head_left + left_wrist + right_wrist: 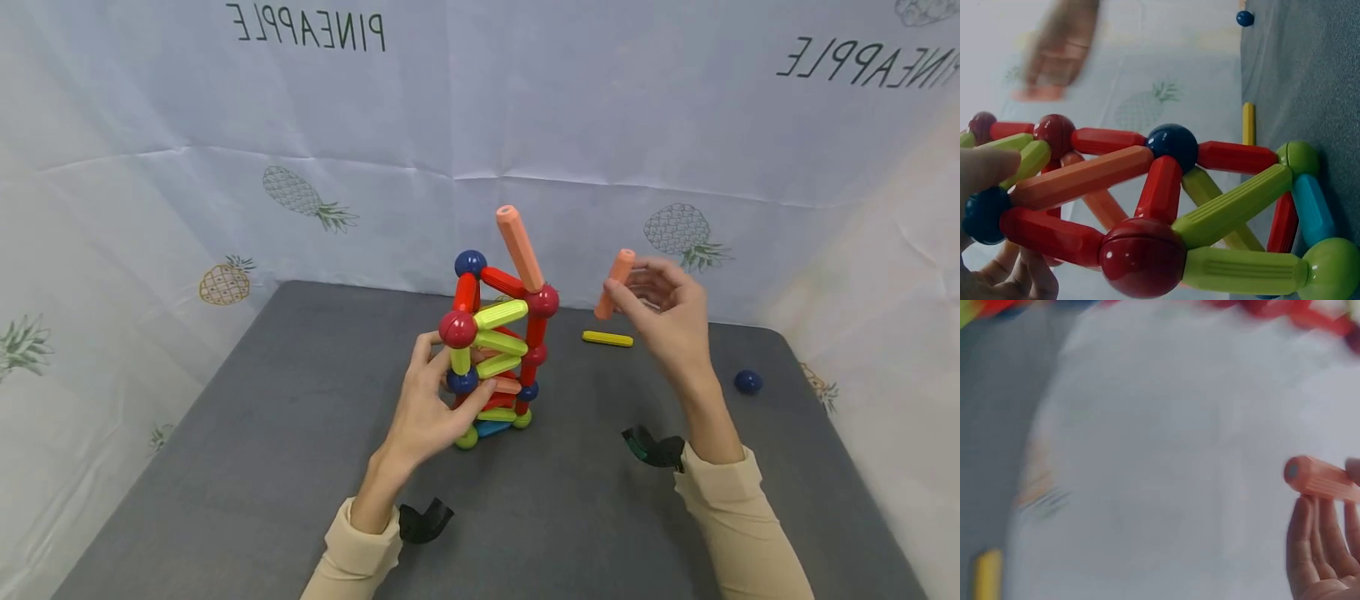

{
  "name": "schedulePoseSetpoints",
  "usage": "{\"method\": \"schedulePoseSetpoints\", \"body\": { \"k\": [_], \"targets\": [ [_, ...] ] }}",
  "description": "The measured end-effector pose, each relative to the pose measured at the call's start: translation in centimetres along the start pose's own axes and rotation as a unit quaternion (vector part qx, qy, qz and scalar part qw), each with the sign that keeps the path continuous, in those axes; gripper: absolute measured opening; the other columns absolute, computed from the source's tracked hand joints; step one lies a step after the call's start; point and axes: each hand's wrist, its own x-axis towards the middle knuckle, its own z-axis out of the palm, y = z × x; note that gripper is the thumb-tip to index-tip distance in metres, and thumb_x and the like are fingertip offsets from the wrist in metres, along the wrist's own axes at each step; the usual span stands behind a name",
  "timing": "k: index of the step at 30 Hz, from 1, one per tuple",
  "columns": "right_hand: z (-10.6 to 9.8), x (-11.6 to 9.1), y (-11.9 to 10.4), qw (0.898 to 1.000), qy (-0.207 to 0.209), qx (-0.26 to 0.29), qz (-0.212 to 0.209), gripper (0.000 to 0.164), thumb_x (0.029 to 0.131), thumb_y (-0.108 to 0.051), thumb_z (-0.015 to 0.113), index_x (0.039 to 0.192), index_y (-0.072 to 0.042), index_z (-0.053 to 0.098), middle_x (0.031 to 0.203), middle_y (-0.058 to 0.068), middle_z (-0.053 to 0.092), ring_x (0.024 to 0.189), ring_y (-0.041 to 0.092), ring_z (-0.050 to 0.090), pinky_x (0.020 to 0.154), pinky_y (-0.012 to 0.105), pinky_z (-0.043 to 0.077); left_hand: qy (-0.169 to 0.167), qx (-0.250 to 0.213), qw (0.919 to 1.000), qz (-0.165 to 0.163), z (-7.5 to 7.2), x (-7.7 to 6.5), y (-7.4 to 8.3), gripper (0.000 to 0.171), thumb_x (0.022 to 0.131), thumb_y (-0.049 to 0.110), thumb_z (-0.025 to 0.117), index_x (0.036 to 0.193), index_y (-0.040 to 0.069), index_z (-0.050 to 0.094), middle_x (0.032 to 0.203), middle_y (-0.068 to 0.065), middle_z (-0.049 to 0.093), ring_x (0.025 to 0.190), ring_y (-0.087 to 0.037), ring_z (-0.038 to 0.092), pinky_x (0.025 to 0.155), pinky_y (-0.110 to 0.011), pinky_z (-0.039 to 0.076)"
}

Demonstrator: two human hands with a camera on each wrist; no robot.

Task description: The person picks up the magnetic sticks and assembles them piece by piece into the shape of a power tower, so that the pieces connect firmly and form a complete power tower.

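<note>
A tower of magnetic rods and balls (501, 342) in red, lime, blue and orange stands upright. My left hand (423, 412) grips its middle from the left, thumb in front at a blue ball (986, 215) and fingers behind. From a red ball at the top right, an orange rod (520, 250) juts up, leaning left with a free upper end. To the right of the tower, my right hand (671, 317) holds up another orange magnetic rod (621, 267), pinched between thumb and fingers. In the right wrist view, one end of this rod (1319, 478) points left.
On the grey table (300, 417), a yellow rod (607, 338) lies right of the tower, near the back edge. A dark blue ball (748, 382) sits farther right. Behind the table hangs a white cloth (570, 125) printed with pineapples. Black straps stick out at both cuffs.
</note>
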Motion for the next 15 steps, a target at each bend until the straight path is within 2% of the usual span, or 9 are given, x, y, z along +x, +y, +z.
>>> {"method": "schedulePoseSetpoints", "body": {
  "k": [2, 4, 6, 7, 10, 12, 15],
  "targets": [
    [0.8, -0.2, -2.9, 0.996, 0.014, 0.075, -0.045, 0.027, 0.089, 0.000, 0.075, 0.115, -0.003, 0.070, 0.091, -0.009, 0.075, 0.083, 0.007, 0.071, 0.075, 0.017, 0.058, -0.010, -0.012, 0.9999, 0.003, -0.3, 0.0, -0.1, 0.038, 0.084, 0.019, 0.082, 0.119, 0.010, 0.069, 0.125, -0.010, 0.048, 0.099, -0.015, 0.053, 0.061, -0.028, 0.052],
    [1.8, -0.6, -5.5, 0.987, 0.016, 0.135, -0.084, 0.028, 0.086, 0.005, 0.075, 0.113, 0.000, 0.071, 0.088, -0.002, 0.076, 0.081, 0.011, 0.072, 0.073, 0.021, 0.061, -0.030, -0.035, 0.9989, 0.006, -0.8, -0.1, -0.2, 0.043, 0.083, 0.019, 0.081, 0.122, 0.010, 0.068, 0.129, -0.010, 0.048, 0.089, -0.012, 0.058, 0.062, -0.029, 0.056],
    [2.7, -1.1, -7.6, 0.980, 0.012, 0.160, -0.119, 0.029, 0.085, 0.007, 0.076, 0.113, 0.003, 0.070, 0.087, 0.001, 0.077, 0.079, 0.013, 0.073, 0.071, 0.023, 0.062, -0.056, -0.066, 0.9962, 0.012, -1.3, -0.2, -0.1, 0.044, 0.083, 0.015, 0.079, 0.124, 0.007, 0.067, 0.135, -0.012, 0.047, 0.082, -0.013, 0.063, 0.065, -0.031, 0.060],
    [3.2, -1.4, -8.5, 0.979, 0.014, 0.159, -0.130, 0.030, 0.084, 0.006, 0.076, 0.113, 0.003, 0.070, 0.087, 0.001, 0.077, 0.079, 0.014, 0.073, 0.070, 0.024, 0.062, -0.069, -0.083, 0.9941, 0.016, -1.5, -0.2, -0.1, 0.044, 0.083, 0.013, 0.077, 0.125, 0.006, 0.066, 0.138, -0.014, 0.047, 0.089, -0.015, 0.067, 0.069, -0.032, 0.062],
    [4.3, -1.8, -10.3, 0.978, 0.014, 0.147, -0.147, 0.031, 0.083, 0.006, 0.078, 0.113, 0.006, 0.070, 0.087, 0.000, 0.077, 0.078, 0.015, 0.073, 0.065, 0.023, 0.060, -0.092, -0.120, 0.9880, 0.029, -1.6, -0.3, 0.2, 0.040, 0.084, 0.004, 0.072, 0.124, 0.000, 0.066, 0.140, -0.017, 0.048, 0.090, -0.022, 0.074, 0.075, -0.032, 0.063],
    [4.9, -2.0, -11.0, 0.981, 0.013, 0.130, -0.146, 0.032, 0.082, 0.006, 0.079, 0.113, 0.006, 0.071, 0.088, -0.003, 0.078, 0.078, 0.014, 0.074, 0.064, 0.022, 0.060, -0.091, -0.130, 0.9862, 0.046, -1.2, -0.3, 0.4, 0.039, 0.084, 0.000, 0.071, 0.123, -0.002, 0.067, 0.134, -0.017, 0.053, 0.093, -0.026, 0.075, 0.075, -0.030, 0.063],
    [5.7, -1.9, -11.6, 0.986, 0.006, 0.098, -0.137, 0.033, 0.080, 0.007, 0.080, 0.112, 0.006, 0.072, 0.088, -0.007, 0.078, 0.077, 0.014, 0.075, 0.063, 0.023, 0.060, -0.079, -0.121, 0.9872, 0.067, -0.4, -0.4, 0.8, 0.038, 0.084, -0.002, 0.075, 0.121, -0.001, 0.069, 0.122, -0.014, 0.060, 0.091, -0.023, 0.074, 0.072, -0.024, 0.062]
  ]
}}
